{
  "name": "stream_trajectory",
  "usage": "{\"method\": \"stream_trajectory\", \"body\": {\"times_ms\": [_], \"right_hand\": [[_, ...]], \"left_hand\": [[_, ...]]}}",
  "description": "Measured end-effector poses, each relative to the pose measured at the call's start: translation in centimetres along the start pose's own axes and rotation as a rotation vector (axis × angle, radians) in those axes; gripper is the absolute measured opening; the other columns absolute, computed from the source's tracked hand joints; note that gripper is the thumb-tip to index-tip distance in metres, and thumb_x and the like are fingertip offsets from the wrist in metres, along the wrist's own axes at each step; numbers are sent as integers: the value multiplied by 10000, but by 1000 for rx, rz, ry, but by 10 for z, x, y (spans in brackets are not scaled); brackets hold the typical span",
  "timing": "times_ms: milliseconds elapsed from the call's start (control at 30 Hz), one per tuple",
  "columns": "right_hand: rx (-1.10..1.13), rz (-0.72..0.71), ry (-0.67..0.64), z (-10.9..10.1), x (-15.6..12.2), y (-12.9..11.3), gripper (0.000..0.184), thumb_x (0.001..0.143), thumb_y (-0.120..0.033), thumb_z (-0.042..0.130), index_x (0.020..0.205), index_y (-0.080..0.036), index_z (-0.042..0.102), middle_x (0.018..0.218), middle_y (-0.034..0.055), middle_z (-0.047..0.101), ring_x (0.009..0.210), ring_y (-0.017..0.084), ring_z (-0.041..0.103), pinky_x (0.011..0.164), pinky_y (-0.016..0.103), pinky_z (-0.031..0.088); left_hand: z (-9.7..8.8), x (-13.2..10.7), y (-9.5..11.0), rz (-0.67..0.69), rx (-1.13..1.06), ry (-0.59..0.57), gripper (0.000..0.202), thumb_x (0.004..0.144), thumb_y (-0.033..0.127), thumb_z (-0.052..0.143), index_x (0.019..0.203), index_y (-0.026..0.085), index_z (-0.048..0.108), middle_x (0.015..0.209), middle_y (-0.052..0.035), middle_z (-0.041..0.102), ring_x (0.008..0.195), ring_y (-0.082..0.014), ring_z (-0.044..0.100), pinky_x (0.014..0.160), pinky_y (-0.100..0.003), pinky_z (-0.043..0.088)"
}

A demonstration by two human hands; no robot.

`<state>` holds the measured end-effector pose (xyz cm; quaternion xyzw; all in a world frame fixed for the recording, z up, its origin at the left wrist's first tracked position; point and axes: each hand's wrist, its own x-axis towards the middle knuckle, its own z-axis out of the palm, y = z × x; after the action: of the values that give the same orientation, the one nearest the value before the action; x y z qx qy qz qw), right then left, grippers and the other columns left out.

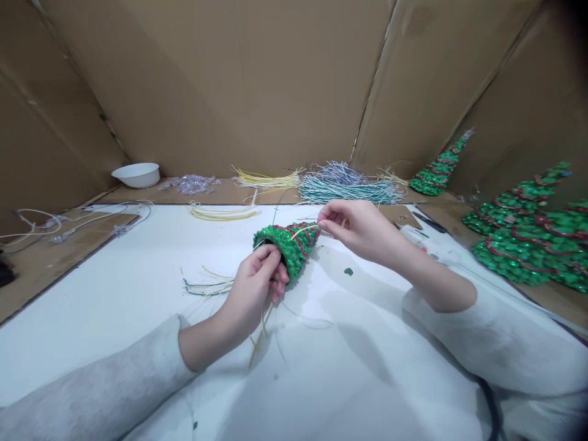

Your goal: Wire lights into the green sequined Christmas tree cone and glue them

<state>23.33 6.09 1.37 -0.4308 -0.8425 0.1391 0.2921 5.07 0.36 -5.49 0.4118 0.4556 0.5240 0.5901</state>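
Observation:
My left hand (255, 288) is closed around the open base of a small green sequinned cone tree (288, 243) with red trim, held on its side above the white table (138, 294). Thin yellow wires trail down from under that hand. My right hand (356, 226) pinches a thin yellow wire (305, 229) at the cone's narrow end, fingers pressed together. Both forearms wear pale grey sleeves.
Bundles of yellow wires (266, 179) and teal and blue wires (344, 184) lie at the back. A white bowl (136, 174) and clear beads (190, 183) sit back left. Finished green trees (528, 239) stand at the right. Loose wires (206, 286) lie near my left hand. Cardboard walls surround the table.

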Motion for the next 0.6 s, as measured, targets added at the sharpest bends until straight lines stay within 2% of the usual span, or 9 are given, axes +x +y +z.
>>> {"method": "stream_trajectory", "body": {"times_ms": [267,600], "right_hand": [[78,-48,52,8,-1,-4,89,807,-109,516,780,-159,585,732,12,634,665,117,560,619,248,420],[521,97,-29,13,6,4,46,701,-134,589,737,-154,571,720,4,586,643,100,539,614,240,447]], "left_hand": [[-1,2,-4,-30,-9,-64,179,812,339,585,855,189,497,516,44,553,347,-60,397,319,-153,325],[0,1,-3,-37,41,-40,176,802,336,579,816,182,494,522,41,546,356,-67,412,317,-161,327]]}}
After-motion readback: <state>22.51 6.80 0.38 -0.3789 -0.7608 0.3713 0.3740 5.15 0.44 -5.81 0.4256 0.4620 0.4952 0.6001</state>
